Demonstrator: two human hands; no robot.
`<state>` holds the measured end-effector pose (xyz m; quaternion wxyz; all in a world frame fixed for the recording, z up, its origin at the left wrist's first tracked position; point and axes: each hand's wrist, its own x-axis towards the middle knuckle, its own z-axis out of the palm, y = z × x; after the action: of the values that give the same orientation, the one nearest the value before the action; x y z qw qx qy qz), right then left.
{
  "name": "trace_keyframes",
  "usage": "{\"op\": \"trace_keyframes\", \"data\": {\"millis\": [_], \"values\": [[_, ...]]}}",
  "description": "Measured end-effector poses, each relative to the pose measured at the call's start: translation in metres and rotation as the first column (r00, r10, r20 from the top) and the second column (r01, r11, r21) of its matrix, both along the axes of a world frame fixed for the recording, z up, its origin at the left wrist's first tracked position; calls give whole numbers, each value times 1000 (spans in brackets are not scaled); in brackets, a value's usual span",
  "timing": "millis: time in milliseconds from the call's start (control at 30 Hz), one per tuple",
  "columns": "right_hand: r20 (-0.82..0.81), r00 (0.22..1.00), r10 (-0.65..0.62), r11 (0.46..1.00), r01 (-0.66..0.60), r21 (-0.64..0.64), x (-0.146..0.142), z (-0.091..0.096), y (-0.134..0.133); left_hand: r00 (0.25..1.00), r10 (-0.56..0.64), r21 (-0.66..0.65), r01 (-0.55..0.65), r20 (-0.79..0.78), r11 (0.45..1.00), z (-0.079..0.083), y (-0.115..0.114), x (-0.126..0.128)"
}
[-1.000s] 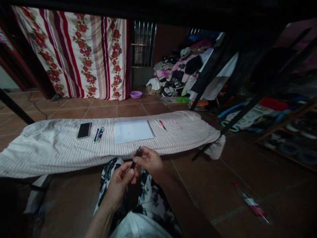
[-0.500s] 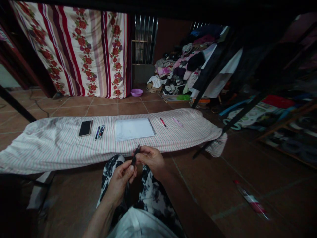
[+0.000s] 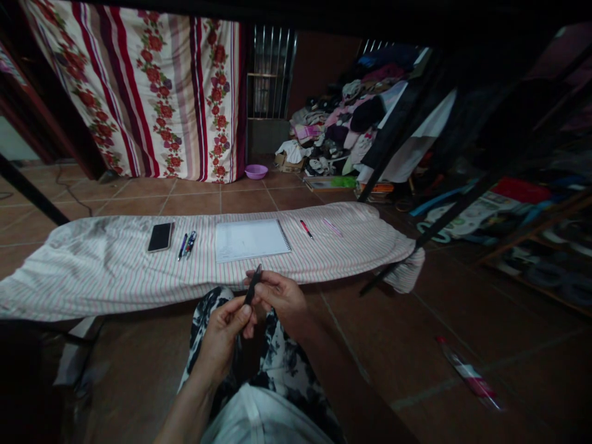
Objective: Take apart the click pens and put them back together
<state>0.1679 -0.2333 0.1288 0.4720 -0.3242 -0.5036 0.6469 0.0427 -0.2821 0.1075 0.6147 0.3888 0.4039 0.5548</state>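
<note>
Above my lap, a black pen (image 3: 253,287) slants with its metallic end up and away from me. My left hand (image 3: 227,327) pinches its lower end between thumb and fingers. Fingers of my right hand (image 3: 282,299) close around its upper part from the right side. Just beyond my hands, a spiral notepad (image 3: 252,239) with a pale page lies on the striped cloth (image 3: 124,271). To its left rest several pens (image 3: 189,245) side by side and a dark-screened phone (image 3: 160,237). A red pen (image 3: 306,229) and a pink pen (image 3: 332,227) lie to its right.
A purple basin (image 3: 256,171) sits on the tiled floor behind the cloth-covered surface, near a floral curtain (image 3: 161,92). Clothes are piled (image 3: 342,117) at the back. A plastic bottle (image 3: 469,373) lies on the floor at right. Dark metal poles (image 3: 32,190) frame the space.
My right fingers have shifted slightly on the pen, so more of its black barrel shows. Both hands still hold it; the items on the cloth have stayed in place.
</note>
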Motion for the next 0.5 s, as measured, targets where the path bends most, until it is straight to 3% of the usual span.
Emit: {"op": "trace_keyframes", "data": {"millis": [333,500], "values": [[24,995,-95,995,95,25,-6,-4,1,997,43,21,-42,-63,999,-7,2,-1],[-8,1000,-25,1000,26,11,-4,-5,2,999,29,6,-29,-41,1000,-5,0,-1]]}}
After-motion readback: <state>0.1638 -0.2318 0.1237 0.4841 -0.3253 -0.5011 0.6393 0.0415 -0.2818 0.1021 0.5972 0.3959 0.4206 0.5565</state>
